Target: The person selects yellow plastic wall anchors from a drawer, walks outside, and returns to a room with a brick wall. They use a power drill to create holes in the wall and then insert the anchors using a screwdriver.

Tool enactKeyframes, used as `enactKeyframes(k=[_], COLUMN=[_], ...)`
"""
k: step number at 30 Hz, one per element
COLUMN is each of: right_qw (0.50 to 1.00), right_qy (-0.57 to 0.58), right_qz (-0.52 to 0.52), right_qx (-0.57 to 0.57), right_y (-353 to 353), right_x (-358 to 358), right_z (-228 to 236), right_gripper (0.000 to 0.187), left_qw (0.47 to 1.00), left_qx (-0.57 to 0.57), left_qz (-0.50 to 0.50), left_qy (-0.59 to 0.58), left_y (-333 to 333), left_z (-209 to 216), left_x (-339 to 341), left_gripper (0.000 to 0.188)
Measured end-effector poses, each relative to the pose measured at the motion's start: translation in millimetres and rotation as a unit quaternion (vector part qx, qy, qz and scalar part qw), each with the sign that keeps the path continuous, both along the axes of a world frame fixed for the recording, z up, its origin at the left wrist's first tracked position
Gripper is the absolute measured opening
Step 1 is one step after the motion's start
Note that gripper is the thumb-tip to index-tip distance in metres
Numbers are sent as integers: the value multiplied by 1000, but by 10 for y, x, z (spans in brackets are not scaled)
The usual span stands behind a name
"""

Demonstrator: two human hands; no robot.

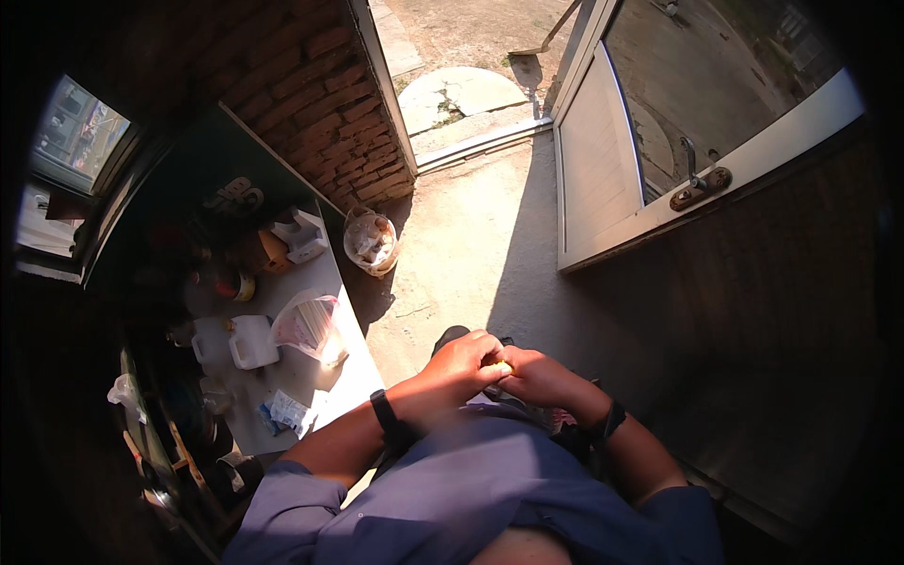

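Observation:
My left hand [464, 362] and my right hand [543, 379] meet in front of my body, fingers curled and closed. Between them shows a small yellow thing [502, 365], pinched by both hands. Most of it is hidden by the fingers, so its kind cannot be made out. A dark band circles each wrist. Below the hands, parts of my shoes are partly visible.
On my left stands a white table [355, 375] bearing white jugs [252, 341], a plastic bag [309, 325] and boxes [303, 235]. A bucket of rubbish [371, 243] sits beside it. Ahead, a white-framed door [595, 160] stands open, beyond a brick wall [311, 113].

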State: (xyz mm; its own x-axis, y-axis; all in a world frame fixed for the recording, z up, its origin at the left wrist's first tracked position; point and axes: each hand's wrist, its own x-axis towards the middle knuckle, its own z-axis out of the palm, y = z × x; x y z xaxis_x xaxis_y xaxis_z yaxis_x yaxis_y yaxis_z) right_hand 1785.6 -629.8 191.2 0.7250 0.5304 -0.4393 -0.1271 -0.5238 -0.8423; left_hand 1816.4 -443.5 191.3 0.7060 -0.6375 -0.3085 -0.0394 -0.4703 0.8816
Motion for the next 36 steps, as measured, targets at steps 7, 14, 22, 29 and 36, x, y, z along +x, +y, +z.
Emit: enactKeyframes(k=[7, 14, 22, 29, 36], right_qw=[986, 991, 986, 965, 947], right_qy=[148, 119, 136, 157, 193], right_qz=[67, 13, -78, -169, -174], right_qx=[34, 52, 55, 122, 188], right_y=[-313, -535, -1116, -1554, -1330], right_x=[1898, 3751, 5911, 7870, 9595], right_z=[-127, -36, -139, -282, -92], right_gripper=[30, 36, 19, 18, 21], left_qw=[960, 973, 949, 831, 770], left_qx=[-165, -139, -151, -293, -384], left_qz=[103, 87, 244, 435, 472], left_qy=[199, 162, 129, 185, 195], left_y=[-93, -229, -406, -601, -511], left_z=[-257, 96, 78, -157, -130], left_x=[1685, 3703, 5825, 7475, 8980], left_gripper=[8, 13, 14, 15, 17])
